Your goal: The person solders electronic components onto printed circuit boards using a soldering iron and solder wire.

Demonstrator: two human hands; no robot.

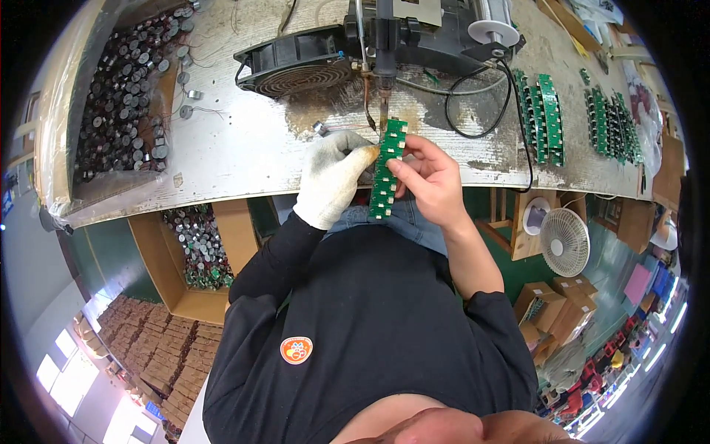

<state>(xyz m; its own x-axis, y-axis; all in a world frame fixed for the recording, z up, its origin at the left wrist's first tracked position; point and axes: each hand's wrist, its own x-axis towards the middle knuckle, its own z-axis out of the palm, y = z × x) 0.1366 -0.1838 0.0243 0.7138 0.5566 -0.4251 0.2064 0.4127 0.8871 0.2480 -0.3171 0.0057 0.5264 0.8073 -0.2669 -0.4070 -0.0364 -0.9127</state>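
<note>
The right hand (pixel 435 181), bare, pinches the green strip (pixel 382 185) by its right edge, thumb on the face and fingers behind; the strip points away from the body, its lower end over the table's (pixel 237 159) near edge, its top just below the iron (pixel 384 55). The left hand (pixel 329 177), gloved, has its fingertips drawn in at the strip's left edge; whether they grip it or a fine wire, I cannot tell. To do this well, I would let the bare hand carry and tilt the strip, keep its fingers low and clear of any heat, leave the glove on the side nearest the tip, and steady both wrists before each touch. A thin tube (pixel 367 96) ends beside the iron, and a small motor (pixel 320 129) lies just past the glove. Farther out stand a black fan (pixel 296 70) on the left and a spool (pixel 494 32) on the right; rows of boards (pixel 549 122) lie at right, heaped motors (pixel 126 107) at far left.
</note>
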